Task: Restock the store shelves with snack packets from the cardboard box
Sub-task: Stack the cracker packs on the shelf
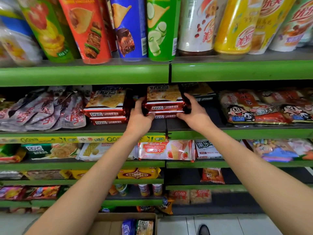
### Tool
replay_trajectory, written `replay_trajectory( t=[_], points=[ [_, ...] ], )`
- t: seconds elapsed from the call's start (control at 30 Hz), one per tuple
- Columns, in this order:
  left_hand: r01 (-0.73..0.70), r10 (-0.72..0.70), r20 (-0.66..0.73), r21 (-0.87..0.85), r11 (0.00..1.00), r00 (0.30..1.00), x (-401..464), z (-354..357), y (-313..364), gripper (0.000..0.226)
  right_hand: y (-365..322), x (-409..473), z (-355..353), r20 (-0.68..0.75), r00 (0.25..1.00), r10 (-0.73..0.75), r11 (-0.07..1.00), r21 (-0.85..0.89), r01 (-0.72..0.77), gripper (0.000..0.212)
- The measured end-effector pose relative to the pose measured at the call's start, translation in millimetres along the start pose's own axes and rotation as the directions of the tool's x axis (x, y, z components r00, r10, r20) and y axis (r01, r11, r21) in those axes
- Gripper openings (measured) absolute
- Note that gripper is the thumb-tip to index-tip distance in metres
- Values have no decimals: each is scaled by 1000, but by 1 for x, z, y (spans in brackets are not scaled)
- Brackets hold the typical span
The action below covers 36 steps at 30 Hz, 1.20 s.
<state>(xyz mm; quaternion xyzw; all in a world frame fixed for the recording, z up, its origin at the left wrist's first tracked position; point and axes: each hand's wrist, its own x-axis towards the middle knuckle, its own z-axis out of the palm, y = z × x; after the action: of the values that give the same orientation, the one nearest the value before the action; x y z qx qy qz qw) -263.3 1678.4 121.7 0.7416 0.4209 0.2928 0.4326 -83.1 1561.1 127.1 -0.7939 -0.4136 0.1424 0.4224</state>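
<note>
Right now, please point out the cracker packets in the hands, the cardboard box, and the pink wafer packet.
cracker packets (163, 96), head view, top packet's face.
cardboard box (108, 217), head view, far rim.
pink wafer packet (179, 150), head view, front face.

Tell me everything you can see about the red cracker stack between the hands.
The cracker stack is two glossy red film packets lying flat, one on the other, crackers pictured on top, white label strips facing out. It rests on the dark shelf, right of a matching stack. The left hand and right hand grip its ends.
</note>
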Motion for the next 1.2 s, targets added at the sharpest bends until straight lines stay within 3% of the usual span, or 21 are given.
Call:
replay_trajectory(
  t=[0.1, 0.27, 0.47, 0.73, 0.9, 1.1, 1.2],
  points=[
    [44, -40, 67, -59, 997, 997, 9, 3, 5, 64, -4, 6, 8, 15, 1000, 13, 999, 32, -13, 83],
    [60, -59, 8, -17, 998, 998, 32, 11, 14, 60, -11, 20, 16, -29, 999, 30, 998, 49, -29, 78],
    [13, -19, -28, -225, 974, 999, 55, 25, 28, 58, -20, 49, 30, -9, 998, 58, 997, 52, -58, 75],
    [84, -88, -5, -242, 967, 996, 86, 33, 42, 43, -27, 83, 35, -9, 994, 104, 992, -75, -105, 69],
    [77, -81, 1, -326, 942, 997, 86, 32, 38, 39, -21, 85, 33, -30, 998, 52, 995, -78, -54, 61],
    [72, -75, -6, -245, 967, 997, 87, 29, 33, 37, -17, 80, 27, -90, 996, -4, 977, -213, -15, 59],
    [18, -20, -7, -218, 976, 1000, 74, 29, 29, 51, -15, 71, 24, -123, 992, 39, 997, -66, -48, 59]
  ],
)
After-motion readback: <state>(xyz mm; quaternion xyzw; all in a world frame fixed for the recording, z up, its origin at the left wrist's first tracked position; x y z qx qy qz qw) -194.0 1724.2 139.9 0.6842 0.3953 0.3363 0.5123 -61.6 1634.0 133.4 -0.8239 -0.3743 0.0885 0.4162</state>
